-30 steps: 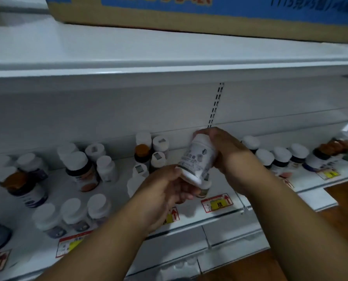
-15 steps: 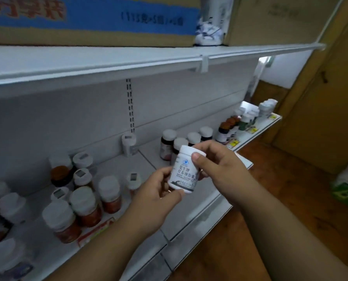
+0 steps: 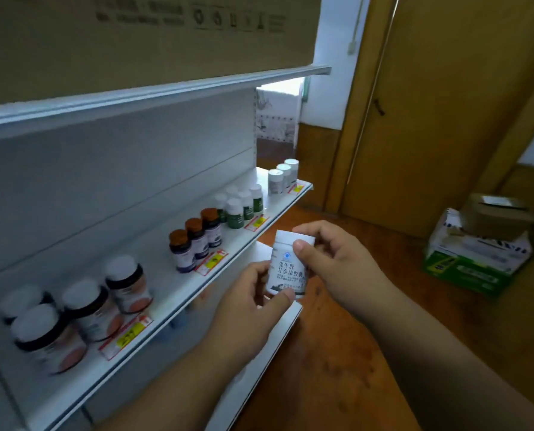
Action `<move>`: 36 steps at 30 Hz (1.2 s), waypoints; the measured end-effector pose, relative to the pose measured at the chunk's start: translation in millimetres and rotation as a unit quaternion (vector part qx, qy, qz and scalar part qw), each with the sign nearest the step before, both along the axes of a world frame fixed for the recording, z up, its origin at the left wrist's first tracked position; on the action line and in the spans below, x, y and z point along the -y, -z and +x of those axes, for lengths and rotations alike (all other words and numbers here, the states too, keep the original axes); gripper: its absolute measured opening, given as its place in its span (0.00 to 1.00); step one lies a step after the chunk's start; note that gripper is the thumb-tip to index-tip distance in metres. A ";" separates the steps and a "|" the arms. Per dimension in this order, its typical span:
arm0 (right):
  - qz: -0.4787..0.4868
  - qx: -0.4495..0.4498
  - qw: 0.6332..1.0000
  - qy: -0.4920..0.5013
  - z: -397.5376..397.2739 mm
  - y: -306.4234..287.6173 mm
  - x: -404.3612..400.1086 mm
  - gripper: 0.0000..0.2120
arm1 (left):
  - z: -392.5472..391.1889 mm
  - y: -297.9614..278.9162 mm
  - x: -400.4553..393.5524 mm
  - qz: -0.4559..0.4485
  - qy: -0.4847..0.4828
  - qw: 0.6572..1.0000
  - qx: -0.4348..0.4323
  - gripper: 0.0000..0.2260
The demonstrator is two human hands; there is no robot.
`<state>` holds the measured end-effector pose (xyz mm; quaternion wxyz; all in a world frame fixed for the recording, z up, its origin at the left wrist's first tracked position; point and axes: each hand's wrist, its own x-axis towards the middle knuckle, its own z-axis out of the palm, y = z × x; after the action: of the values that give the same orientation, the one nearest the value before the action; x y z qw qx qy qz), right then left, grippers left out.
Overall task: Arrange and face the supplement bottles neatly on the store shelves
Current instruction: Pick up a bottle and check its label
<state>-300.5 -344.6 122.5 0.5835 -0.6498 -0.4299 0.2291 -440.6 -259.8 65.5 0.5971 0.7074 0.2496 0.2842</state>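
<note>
A white supplement bottle point(image 3: 287, 269) with a printed label facing me is held upright in front of the shelf edge. My left hand point(image 3: 247, 309) grips its base and my right hand point(image 3: 331, 259) grips its cap and upper side. On the white shelf point(image 3: 178, 293) stand rows of bottles: black-banded white-capped ones point(image 3: 85, 309) at the left, three orange-capped purple-labelled ones point(image 3: 195, 239) in the middle, green-labelled ones point(image 3: 241, 208) further right, and three white bottles point(image 3: 283, 178) at the far end.
A large cardboard box point(image 3: 135, 38) sits on the upper shelf point(image 3: 166, 88). Yellow price tags point(image 3: 129, 335) line the shelf front. A wooden door point(image 3: 446, 104) stands to the right, with stacked boxes point(image 3: 480, 244) on the wooden floor point(image 3: 337, 368).
The view has swung right along the shelf, bringing the door and floor boxes into sight. The bottle has stayed in both hands, now off the shelf's front edge.
</note>
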 end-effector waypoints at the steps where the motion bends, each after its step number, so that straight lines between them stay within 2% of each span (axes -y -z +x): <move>1: -0.003 -0.004 1.000 -0.003 18.2 -0.9 -2.7 0.06 | 19.0 0.4 -3.6 0.004 -0.001 1.000 -0.003 0.19; 10: -0.034 0.019 0.999 0.032 172.5 9.7 -79.5 0.08 | 177.8 22.8 -88.1 0.039 -0.032 0.999 0.012 0.22; 15: -0.062 0.071 0.992 0.084 261.9 0.9 -111.5 0.06 | 270.6 13.7 -128.5 0.079 -0.014 0.997 -0.009 0.23; 20: -0.063 0.116 0.990 0.058 338.8 6.6 -147.0 0.05 | 335.7 14.9 -159.6 0.077 -0.037 0.996 -0.029 0.21; 24: -0.050 0.099 0.993 -0.042 395.5 16.6 -202.7 0.06 | 380.4 22.5 -188.6 0.087 -0.113 0.989 -0.039 0.21; 28: -0.065 0.141 0.975 -0.157 437.3 19.1 -267.6 0.09 | 407.7 29.2 -212.6 0.104 -0.234 0.963 -0.089 0.22; 30: -0.057 0.163 0.966 -0.193 446.9 18.3 -299.9 0.11 | 411.6 32.3 -225.6 0.124 -0.287 0.942 -0.120 0.26; 32: -0.036 0.170 0.960 -0.218 450.8 17.1 -332.1 0.12 | 409.5 36.1 -238.3 0.152 -0.343 0.914 -0.153 0.29; 36: -0.007 0.206 0.949 -0.239 451.6 17.7 -399.0 0.12 | 405.8 46.4 -260.3 0.223 -0.423 0.843 -0.247 0.22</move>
<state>151.1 54.4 104.8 0.4054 -0.5651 -0.6821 0.2259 -34.8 0.5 19.1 0.1639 0.6938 0.5941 0.3725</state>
